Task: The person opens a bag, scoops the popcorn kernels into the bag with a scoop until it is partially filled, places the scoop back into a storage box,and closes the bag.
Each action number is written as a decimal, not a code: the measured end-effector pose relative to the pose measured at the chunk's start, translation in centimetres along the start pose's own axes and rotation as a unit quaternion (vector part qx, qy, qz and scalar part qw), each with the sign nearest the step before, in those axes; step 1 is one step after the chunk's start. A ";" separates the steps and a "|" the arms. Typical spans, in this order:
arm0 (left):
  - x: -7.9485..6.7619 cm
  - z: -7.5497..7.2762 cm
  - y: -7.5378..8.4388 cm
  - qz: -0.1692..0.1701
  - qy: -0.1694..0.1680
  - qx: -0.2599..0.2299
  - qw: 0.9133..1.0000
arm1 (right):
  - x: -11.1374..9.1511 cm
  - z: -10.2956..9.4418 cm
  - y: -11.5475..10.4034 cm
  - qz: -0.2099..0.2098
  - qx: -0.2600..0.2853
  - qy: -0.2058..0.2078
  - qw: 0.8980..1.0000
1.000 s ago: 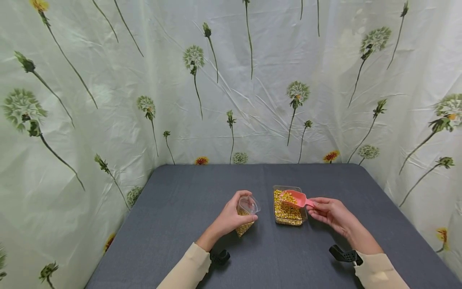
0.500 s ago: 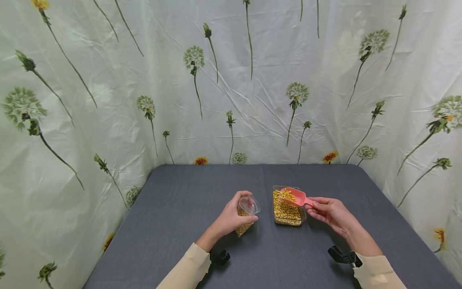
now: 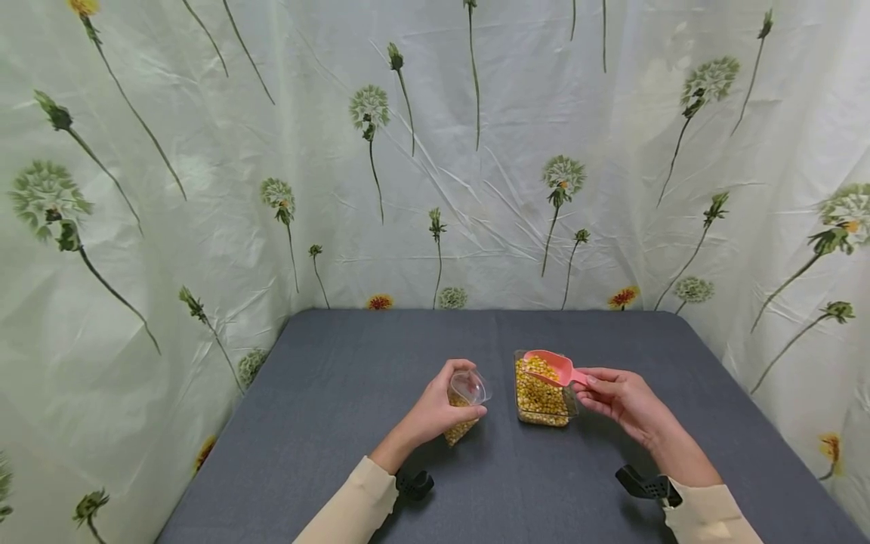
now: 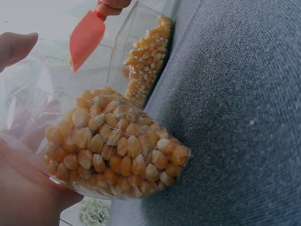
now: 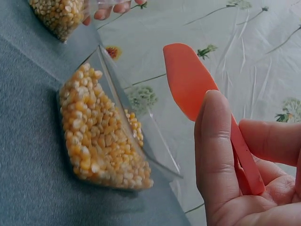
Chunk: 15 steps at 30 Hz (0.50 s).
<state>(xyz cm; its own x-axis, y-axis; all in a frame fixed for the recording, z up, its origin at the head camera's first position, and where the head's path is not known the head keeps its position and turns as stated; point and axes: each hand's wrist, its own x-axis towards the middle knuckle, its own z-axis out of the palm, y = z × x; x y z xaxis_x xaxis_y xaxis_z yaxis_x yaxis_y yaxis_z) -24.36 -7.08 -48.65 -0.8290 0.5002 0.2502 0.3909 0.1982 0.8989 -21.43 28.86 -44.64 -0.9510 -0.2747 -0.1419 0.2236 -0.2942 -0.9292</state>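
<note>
My left hand (image 3: 442, 408) holds a clear plastic bag (image 4: 115, 146) with corn kernels in its lower part. The fingers and thumb spread round the bag's mouth, keeping it wide. To the right, a clear rectangular container (image 4: 141, 23) stands on the table, well filled with yellow corn kernels (image 5: 99, 136). My right hand (image 3: 621, 400) pinches the handle of a pink scoop (image 3: 566, 368) between thumb and fingers. The scoop hangs over the container with its tip toward the left, and kernels show at its bowl. In the right wrist view the scoop's underside faces the camera, above the container's rim.
Dark grey cloth covers the table (image 3: 381, 355). A pale curtain (image 3: 435, 166) printed with dandelions rises behind it and along both sides. Each wrist wears a black strap device, one of them the left wrist device (image 3: 416, 485).
The scoop has shifted slightly up and to the left over the container, and the kernels in its bowl look fewer. The left hand and the bag have stayed in place.
</note>
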 end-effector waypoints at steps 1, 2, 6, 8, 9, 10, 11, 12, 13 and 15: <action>0.0 0.0 0.0 0.000 0.000 -0.001 1.000 | 0.0 0.1 0.0 0.000 -0.002 0.000 1.000; 0.0 0.0 0.0 0.001 0.000 -0.002 1.000 | 0.0 0.2 -0.1 0.000 -0.003 0.000 1.000; 0.0 0.0 0.0 0.007 0.003 -0.005 1.000 | 0.2 0.7 -0.2 -0.004 -0.011 -0.002 1.000; 0.0 -0.1 0.0 0.008 0.005 -0.005 1.000 | 0.3 1.1 -0.2 -0.006 -0.017 -0.004 1.000; 0.0 -0.1 0.0 0.008 0.006 -0.005 1.000 | 0.3 1.3 -0.3 -0.007 -0.020 -0.005 1.000; 0.0 -0.2 0.0 0.007 0.006 -0.004 1.000 | 0.3 1.5 -0.3 -0.008 -0.023 -0.007 1.000; 0.0 -0.2 -0.1 0.007 0.006 -0.005 1.000 | 0.4 1.6 -0.3 -0.008 -0.026 -0.007 1.000; 0.0 -0.2 -0.1 0.007 0.006 -0.007 1.000 | 0.5 1.8 -0.3 -0.007 -0.027 -0.008 1.000; 0.0 -0.2 -0.1 0.006 0.005 -0.009 1.000 | 0.5 2.0 -0.3 -0.006 -0.027 -0.009 1.000; 0.0 -0.2 -0.2 0.005 0.003 -0.014 1.000 | 0.6 2.3 -0.3 -0.006 -0.029 -0.010 1.000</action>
<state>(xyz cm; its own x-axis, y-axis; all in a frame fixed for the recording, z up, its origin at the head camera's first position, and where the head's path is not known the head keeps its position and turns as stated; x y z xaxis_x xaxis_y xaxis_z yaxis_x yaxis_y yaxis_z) -24.54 -7.25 -48.75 -0.8275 0.4972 0.2607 0.3875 0.1698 0.9061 -21.63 26.69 -43.65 -0.9490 -0.2895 -0.1248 0.1991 -0.2437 -0.9492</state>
